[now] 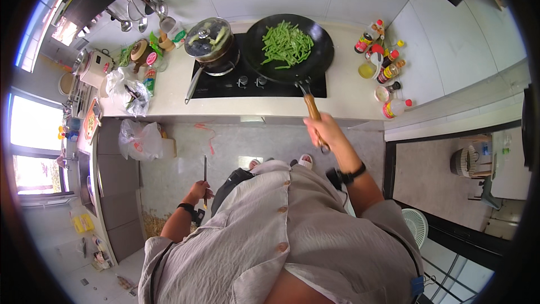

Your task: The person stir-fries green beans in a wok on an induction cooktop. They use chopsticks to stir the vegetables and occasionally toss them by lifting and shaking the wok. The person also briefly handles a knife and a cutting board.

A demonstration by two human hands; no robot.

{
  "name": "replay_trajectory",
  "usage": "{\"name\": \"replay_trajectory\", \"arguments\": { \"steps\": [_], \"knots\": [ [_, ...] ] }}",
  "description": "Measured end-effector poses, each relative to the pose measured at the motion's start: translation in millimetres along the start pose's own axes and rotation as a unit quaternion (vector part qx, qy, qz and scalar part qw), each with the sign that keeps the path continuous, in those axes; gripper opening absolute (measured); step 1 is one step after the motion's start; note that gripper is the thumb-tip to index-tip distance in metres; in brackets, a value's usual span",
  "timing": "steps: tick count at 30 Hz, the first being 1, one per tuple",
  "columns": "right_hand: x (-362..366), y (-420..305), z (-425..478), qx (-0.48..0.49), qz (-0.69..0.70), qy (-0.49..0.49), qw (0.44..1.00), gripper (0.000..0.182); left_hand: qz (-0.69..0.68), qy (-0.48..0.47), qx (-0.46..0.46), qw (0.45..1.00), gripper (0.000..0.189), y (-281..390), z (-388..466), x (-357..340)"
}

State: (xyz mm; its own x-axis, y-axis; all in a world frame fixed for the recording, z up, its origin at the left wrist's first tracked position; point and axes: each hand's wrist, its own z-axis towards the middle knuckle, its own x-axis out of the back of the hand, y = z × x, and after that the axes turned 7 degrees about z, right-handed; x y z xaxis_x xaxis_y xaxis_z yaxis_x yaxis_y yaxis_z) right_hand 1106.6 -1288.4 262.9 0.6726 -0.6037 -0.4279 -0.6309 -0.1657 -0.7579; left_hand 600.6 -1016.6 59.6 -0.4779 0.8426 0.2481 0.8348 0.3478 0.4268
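My right hand (325, 130) is closed around the wooden handle (312, 107) of a black wok (322, 57). Cut green beans (287, 45) lie heaped in the wok, which sits over the right side of a black gas cooktop (253, 91). Down at my left side, my left hand (200, 191) grips a pair of chopsticks (205, 169), their long ends pointing towards the counter. To the left of the wok stands a lidded saucepan (209, 40) with a glass lid, pale green pieces showing through it and its handle turned towards me.
Sauce bottles (390, 71) and a jar of yellowish contents (367, 70) line the counter's right end. A plastic bag (128, 92), jars and a white appliance (97, 67) crowd the left. Ladles (143, 23) hang on the wall. Another bag (140, 140) hangs below the counter.
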Motion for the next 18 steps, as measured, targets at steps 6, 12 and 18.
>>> {"name": "replay_trajectory", "arguments": {
  "steps": [6,12,18],
  "knots": [
    [6.5,18.0,-56.5,-0.058,-0.018,-0.008,0.998,0.025,-0.045,0.023,-0.009,0.999,0.023,-10.6,16.5,17.7],
    [9.8,19.0,-25.9,-0.064,-0.001,-0.013,0.998,0.024,-0.018,0.038,-0.042,0.998,0.025,12.0,4.5,29.9],
    [-6.5,-15.4,28.4,0.008,-0.026,0.009,1.000,0.024,0.007,-0.001,0.007,1.000,0.025,7.0,9.1,31.6]
  ]
}}
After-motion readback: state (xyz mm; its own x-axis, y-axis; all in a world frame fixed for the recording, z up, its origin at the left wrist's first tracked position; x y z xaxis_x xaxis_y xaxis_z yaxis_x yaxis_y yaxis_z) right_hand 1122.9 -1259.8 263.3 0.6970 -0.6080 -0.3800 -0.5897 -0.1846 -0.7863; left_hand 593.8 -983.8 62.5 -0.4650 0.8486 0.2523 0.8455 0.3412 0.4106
